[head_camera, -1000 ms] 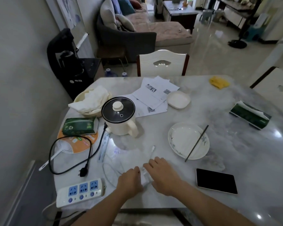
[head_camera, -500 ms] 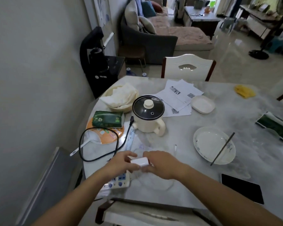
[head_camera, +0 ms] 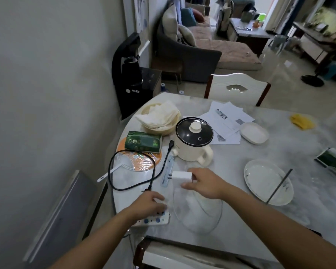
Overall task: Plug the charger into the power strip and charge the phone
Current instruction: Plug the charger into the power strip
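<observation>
My right hand (head_camera: 204,183) holds the white charger block (head_camera: 180,175) a little above the table, its prongs pointing left. A thin white cable (head_camera: 198,214) loops on the marble below that hand. My left hand (head_camera: 149,202) rests on the white power strip (head_camera: 157,220) with blue sockets at the table's near left edge, covering most of it. The phone is out of view.
A cream electric pot (head_camera: 194,142) with a black lid stands behind the charger, its black cord (head_camera: 136,171) looping left over an orange fan (head_camera: 138,158). Green tissue pack (head_camera: 143,141), basket (head_camera: 159,118), papers (head_camera: 225,121), plate with chopstick (head_camera: 268,181) lie around. A chair (head_camera: 237,88) stands opposite.
My right hand has lifted the charger away from my left hand, up and to the right. My left hand has dropped onto the power strip. The view has swung left, losing the phone.
</observation>
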`<state>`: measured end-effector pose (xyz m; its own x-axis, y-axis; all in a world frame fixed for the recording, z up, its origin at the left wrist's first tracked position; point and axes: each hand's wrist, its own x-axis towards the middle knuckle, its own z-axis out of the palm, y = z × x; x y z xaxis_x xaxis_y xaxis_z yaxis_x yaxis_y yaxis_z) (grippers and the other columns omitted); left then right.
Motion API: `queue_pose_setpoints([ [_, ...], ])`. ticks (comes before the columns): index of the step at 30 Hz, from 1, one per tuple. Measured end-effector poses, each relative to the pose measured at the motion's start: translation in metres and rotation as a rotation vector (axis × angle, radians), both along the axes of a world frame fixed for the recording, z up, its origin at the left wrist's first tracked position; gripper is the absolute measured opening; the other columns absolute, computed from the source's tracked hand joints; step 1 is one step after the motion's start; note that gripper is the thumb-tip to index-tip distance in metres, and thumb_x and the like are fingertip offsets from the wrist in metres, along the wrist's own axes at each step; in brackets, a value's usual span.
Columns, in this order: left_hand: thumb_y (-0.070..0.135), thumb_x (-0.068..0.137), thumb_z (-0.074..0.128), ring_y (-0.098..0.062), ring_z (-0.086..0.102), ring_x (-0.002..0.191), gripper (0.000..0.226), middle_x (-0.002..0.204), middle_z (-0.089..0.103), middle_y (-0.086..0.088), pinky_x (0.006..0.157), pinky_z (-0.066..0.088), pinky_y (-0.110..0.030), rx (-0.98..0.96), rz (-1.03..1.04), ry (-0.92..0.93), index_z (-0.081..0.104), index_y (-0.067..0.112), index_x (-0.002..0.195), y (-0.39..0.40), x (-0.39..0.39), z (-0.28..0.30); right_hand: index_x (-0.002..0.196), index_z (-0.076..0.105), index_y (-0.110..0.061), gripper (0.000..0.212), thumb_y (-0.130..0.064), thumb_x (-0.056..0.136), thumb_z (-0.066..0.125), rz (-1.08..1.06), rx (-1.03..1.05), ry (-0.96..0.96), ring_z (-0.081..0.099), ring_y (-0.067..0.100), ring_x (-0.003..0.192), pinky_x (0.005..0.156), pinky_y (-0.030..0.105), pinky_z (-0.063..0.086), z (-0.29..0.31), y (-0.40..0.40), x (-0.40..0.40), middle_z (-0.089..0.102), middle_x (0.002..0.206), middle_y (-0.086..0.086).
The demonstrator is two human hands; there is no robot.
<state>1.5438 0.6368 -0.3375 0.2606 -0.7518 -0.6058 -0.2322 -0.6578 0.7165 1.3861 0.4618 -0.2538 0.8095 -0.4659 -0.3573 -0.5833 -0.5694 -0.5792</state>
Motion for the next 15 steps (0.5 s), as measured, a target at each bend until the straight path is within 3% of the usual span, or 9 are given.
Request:
queue_pose_setpoints([
  [4,0.022,0.081,0.07,-0.021,0.068,0.078,0.04,0.115,0.07,-0.011,0.067,0.056,-0.031,0.014,-0.381,0.177,0.064,0.02,0.121,-0.031,-0.031,0.008,0.089,0.062,-0.012,0.036,-0.047,0.085,0.065,-0.097,0.033,-0.066,0.063,0.01,0.069,0.067,0.032,0.047,0.016,-0.006,-0.004,0.07,0.08,0.004],
  [6,0.018,0.084,0.065,-0.017,0.071,0.07,0.024,0.104,0.075,-0.011,0.058,0.053,-0.025,0.011,-0.405,0.192,0.069,0.027,0.106,-0.038,-0.032,0.013,0.094,0.061,-0.011,0.037,-0.047,0.086,0.064,-0.125,0.053,-0.052,0.064,0.009,0.07,0.07,0.033,0.049,0.017,-0.006,-0.008,0.072,0.081,0.005],
  [9,0.009,0.088,0.059,-0.022,0.074,0.069,0.018,0.085,0.078,-0.011,0.051,0.051,-0.022,-0.047,-0.068,0.126,0.071,0.019,0.098,-0.032,-0.013,0.019,0.099,0.057,-0.012,0.035,-0.044,0.089,0.063,-0.161,0.094,0.002,0.063,0.003,0.063,0.059,0.027,0.048,0.009,-0.002,-0.013,0.073,0.083,0.003],
  [11,0.007,0.092,0.055,-0.028,0.075,0.075,0.017,0.083,0.078,-0.014,0.056,0.057,-0.028,-0.096,0.194,0.25,0.07,0.008,0.098,-0.025,-0.001,0.021,0.099,0.054,-0.012,0.031,-0.04,0.09,0.062,-0.206,0.148,0.012,0.062,0.0,0.057,0.05,0.018,0.043,-0.001,0.003,-0.013,0.071,0.087,0.004],
  [13,0.006,0.092,0.055,-0.03,0.075,0.078,0.017,0.086,0.078,-0.015,0.059,0.06,-0.03,-0.13,0.295,0.351,0.069,0.005,0.101,-0.019,0.004,0.024,0.102,0.052,-0.013,0.027,-0.038,0.091,0.058,-0.226,0.215,0.033,0.064,0.006,0.062,0.048,0.019,0.045,-0.014,0.012,-0.011,0.068,0.089,0.004],
  [15,0.007,0.089,0.06,-0.027,0.075,0.079,0.019,0.085,0.078,-0.012,0.064,0.061,-0.032,-0.137,0.273,0.235,0.069,0.007,0.106,-0.012,0.011,0.021,0.108,0.051,-0.014,0.028,-0.036,0.091,0.055,-0.182,0.26,0.099,0.065,0.011,0.068,0.049,0.02,0.048,-0.025,0.023,-0.007,0.067,0.089,0.003],
])
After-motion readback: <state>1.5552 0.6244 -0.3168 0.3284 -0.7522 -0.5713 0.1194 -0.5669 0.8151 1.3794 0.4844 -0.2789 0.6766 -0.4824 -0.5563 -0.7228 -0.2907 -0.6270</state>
